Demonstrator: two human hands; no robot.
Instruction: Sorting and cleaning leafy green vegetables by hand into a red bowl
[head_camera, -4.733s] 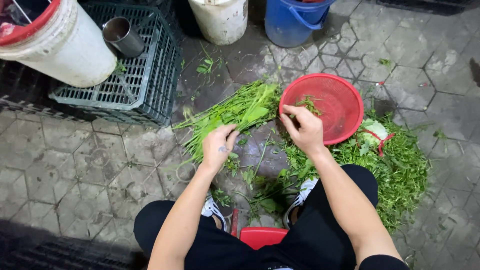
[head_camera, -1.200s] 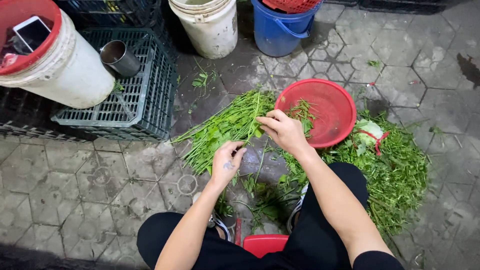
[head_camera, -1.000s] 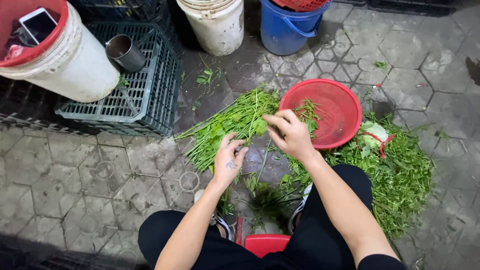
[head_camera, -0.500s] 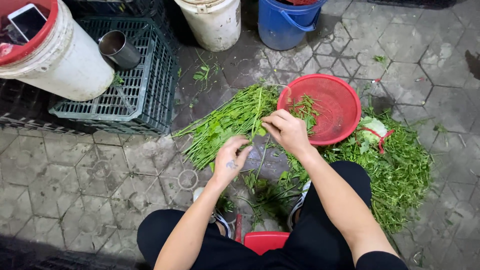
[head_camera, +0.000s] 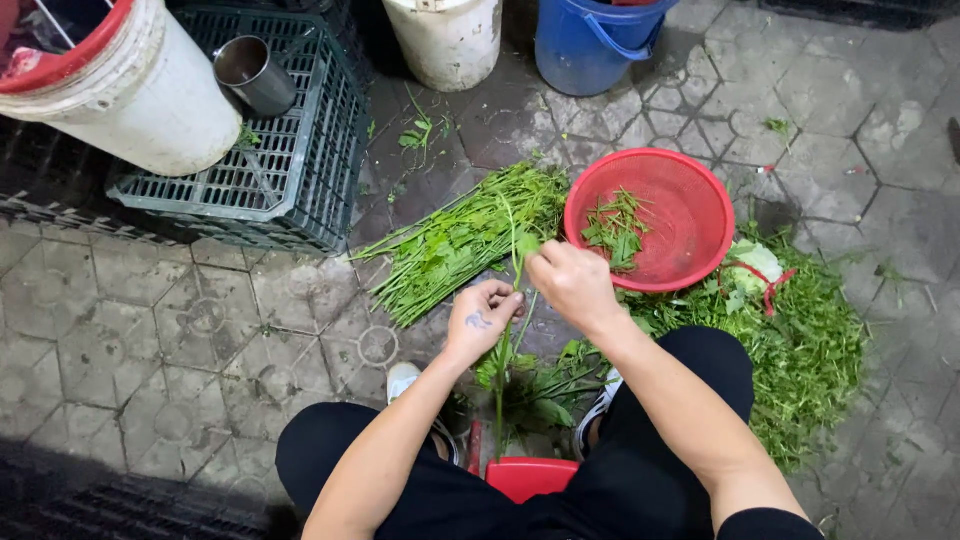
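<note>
Nearest to the person, a red stool (head_camera: 528, 478) shows between the knees, and a heap of stripped stalks (head_camera: 545, 385) lies on the paving just beyond it, between the two shoes; above that heap the left hand (head_camera: 482, 320) is curled with thumb and fingertips pinched on a long green stem (head_camera: 502, 372), and the right hand (head_camera: 573, 283) is closed round the same stem's upper, leafy end, just beside the left; the stem hangs close to upright in the view, its long axis running from the stool end up toward the hands, leafy tip pointing away from the person; it looks light, thin and limp, likely to bend or snap at a sharp pull, so the firmer bare stalk below the leaves seems the safer place to grip, the tender top being easily bruised; to the right, a broad spread of green trimmings (head_camera: 815, 345) covers the ground; past the hands a loose bundle of uncut greens (head_camera: 455, 245) lies slantwise, touching the red basin (head_camera: 690, 215), which holds a few plucked leaves; farther off stand a dark plastic crate (head_camera: 300, 170) bearing a metal cup (head_camera: 255, 75), a white bucket (head_camera: 135, 95), another white bucket (head_camera: 450, 40) and a blue bucket (head_camera: 590, 45).
</note>
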